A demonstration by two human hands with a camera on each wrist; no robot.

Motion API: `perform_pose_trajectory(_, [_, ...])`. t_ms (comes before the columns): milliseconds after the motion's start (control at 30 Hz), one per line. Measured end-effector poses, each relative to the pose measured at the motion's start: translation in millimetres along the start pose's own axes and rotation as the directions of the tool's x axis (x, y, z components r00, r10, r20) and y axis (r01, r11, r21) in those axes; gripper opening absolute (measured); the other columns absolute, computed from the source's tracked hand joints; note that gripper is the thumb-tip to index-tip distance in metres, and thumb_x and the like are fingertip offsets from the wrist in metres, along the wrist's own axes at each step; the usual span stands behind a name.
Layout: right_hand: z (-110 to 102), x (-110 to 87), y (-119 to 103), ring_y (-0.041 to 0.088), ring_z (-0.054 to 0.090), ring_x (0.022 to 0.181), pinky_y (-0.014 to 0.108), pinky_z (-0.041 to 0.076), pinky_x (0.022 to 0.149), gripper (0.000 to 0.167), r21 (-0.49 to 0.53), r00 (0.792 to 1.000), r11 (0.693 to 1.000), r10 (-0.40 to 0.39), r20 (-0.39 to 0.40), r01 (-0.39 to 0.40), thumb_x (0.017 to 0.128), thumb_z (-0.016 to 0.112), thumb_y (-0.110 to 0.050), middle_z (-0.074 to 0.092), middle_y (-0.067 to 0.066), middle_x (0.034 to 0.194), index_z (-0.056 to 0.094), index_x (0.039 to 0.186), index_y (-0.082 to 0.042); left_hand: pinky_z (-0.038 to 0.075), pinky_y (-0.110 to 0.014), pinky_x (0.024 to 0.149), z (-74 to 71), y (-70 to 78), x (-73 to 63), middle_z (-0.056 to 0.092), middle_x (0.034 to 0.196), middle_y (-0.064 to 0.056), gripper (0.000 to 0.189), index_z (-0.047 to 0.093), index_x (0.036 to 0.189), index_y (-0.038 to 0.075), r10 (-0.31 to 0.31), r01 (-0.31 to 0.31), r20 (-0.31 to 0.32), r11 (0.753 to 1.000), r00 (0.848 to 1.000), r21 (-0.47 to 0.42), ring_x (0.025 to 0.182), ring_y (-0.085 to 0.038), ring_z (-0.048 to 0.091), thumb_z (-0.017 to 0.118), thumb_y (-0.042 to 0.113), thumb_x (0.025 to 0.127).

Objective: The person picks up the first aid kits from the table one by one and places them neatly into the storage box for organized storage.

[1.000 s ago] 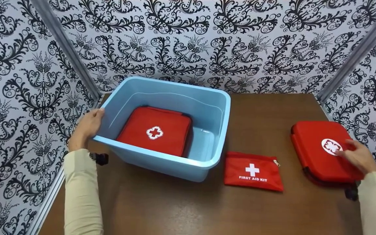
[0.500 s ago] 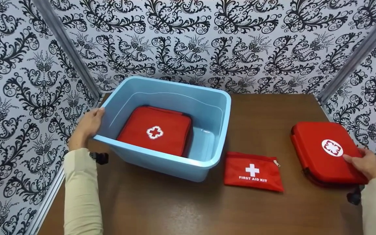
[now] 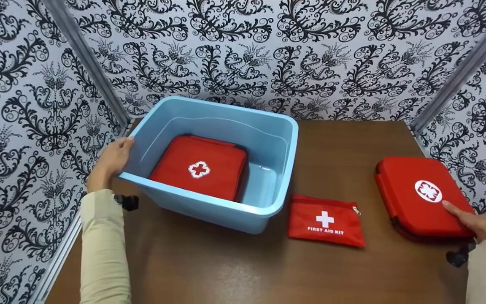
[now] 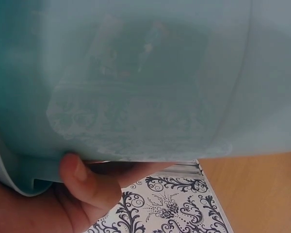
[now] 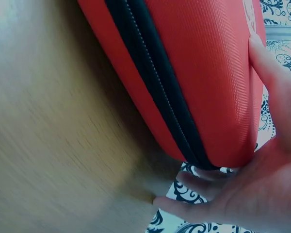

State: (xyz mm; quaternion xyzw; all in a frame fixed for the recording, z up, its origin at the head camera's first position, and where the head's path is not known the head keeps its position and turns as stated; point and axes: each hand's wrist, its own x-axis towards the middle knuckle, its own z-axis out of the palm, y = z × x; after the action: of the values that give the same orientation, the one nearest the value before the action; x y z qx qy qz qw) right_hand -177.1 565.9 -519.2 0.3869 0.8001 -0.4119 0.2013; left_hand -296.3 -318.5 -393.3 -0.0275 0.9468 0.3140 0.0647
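Observation:
A light blue plastic tub stands at the left of the table. My left hand grips its left rim; the tub's wall fills most of the left wrist view. Inside lies a red first aid bag with a white-outlined cross. At the far right is a red hard first aid case with a round white emblem. My right hand holds its near right side, thumb on top and fingers around the side, partly hidden. In the right wrist view the case's black zip edge shows, with the lower fingers spread below its corner.
A flat red zip pouch printed FIRST AID KIT lies between tub and case. The brown table is bounded by black-and-white patterned walls at the back and both sides.
My right hand has gone from hovering blurred over the case to holding its right side, sliding slightly down and right. The case has shifted little, if at all. My left hand stays on the tub.

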Motion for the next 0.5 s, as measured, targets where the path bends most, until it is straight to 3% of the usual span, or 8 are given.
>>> perform_pose_trajectory(133, [-2, -1.2, 0, 0.054, 0.042, 0.120, 0.061, 0.047, 0.105, 0.133, -0.009, 0.991, 1.000, 0.012, 0.132, -0.010, 0.085, 0.045, -0.079, 0.022, 0.048, 0.138, -0.011, 0.142, 0.028, 0.029, -0.065, 0.116, -1.4, 1.2, 1.5, 0.036, 0.151, -0.037, 0.070, 0.031, 0.153, -0.004, 0.022, -0.022, -0.009, 0.999, 1.000, 0.025, 0.134, -0.054, 0.041, 0.012, 0.048, 0.108])
perform_pose_trajectory(267, [-2, -12.3, -2, 0.054, 0.034, 0.125, 0.062, 0.040, 0.113, 0.133, 0.012, 0.968, 0.999, 0.026, 0.248, -0.030, 0.087, 0.040, -0.079, 0.015, 0.048, 0.138, -0.021, 0.140, 0.026, 0.030, -0.065, 0.116, 0.8, 2.7, 1.2, 0.037, 0.151, -0.036, 0.070, 0.032, 0.153, -0.003, 0.013, -0.013, 0.000, 1.000, 1.000, 0.009, 0.133, -0.053, 0.042, 0.013, 0.049, 0.108])
perform_pose_trajectory(400, [1, -15.3, -5, 0.052, 0.031, 0.128, 0.060, 0.032, 0.119, 0.133, 0.064, 0.976, 0.995, 0.055, 0.211, -0.070, 0.086, 0.047, -0.076, 0.015, 0.046, 0.139, -0.021, 0.141, 0.025, 0.029, -0.066, 0.116, 1.6, 3.0, 0.6, 0.036, 0.151, -0.036, 0.072, 0.032, 0.153, -0.002, 0.007, -0.007, 0.007, 1.000, 1.000, 0.000, 0.134, -0.053, 0.041, 0.013, 0.050, 0.108])
perform_pose_trajectory(500, [0, -13.3, -8, 0.051, 0.034, 0.127, 0.058, 0.034, 0.119, 0.134, 0.063, 0.974, 0.995, 0.057, 0.220, -0.073, 0.086, 0.049, -0.076, 0.016, 0.046, 0.139, -0.019, 0.141, 0.026, 0.029, -0.066, 0.116, 0.5, 2.2, 0.5, 0.035, 0.151, -0.037, 0.072, 0.031, 0.153, -0.002, 0.001, -0.001, 0.006, 1.000, 1.000, 0.004, 0.134, -0.054, 0.041, 0.013, 0.050, 0.108])
